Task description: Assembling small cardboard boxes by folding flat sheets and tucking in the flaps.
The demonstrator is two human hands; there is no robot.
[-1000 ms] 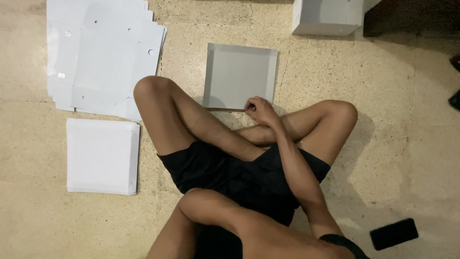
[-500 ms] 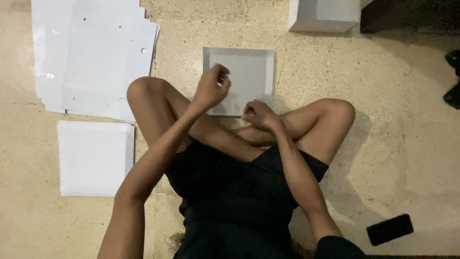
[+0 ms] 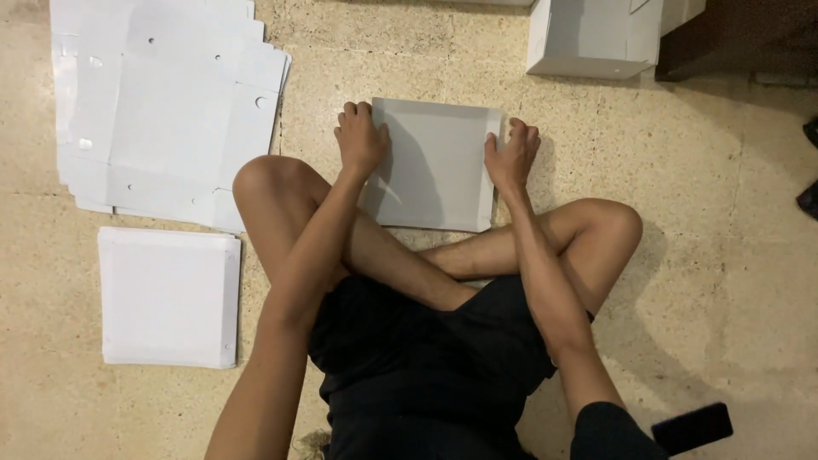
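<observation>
On the speckled tan floor (image 3: 733,255) between your crossed legs and the far wall sits the white cardboard tray (image 3: 436,162), and you've got both hands on it. It lies flat, open side up, just past your shins, nearly square; if it has a long axis at all, it runs away from you, and the whole piece is turned a touch clockwise from your line of sight. Shallow folded walls stand up around its edges, the surface smooth and matte, a soft grey in the shade of your arms.

Your left hand (image 3: 360,138) is on the tray's left wall, fingers curled over the far left corner and closed against the card, thumb on the inside. Your right hand (image 3: 509,153) mirrors it on the right wall, fingers bent and spread over the rim, pressing the edge rather than wrapping round it.

Off to your left, a fanned stack of flat die-cut cardboard sheets (image 3: 162,102) lies on the floor, glossy white with small punched holes and notched flaps. Just below it, nearer your knee, sits a neat pile of finished white trays (image 3: 166,296), square with crisp corners. Up at the far right stands an assembled white box (image 3: 592,36), well apart from your tray. Down by your right elbow, a dark phone (image 3: 692,428) rests on the floor.
</observation>
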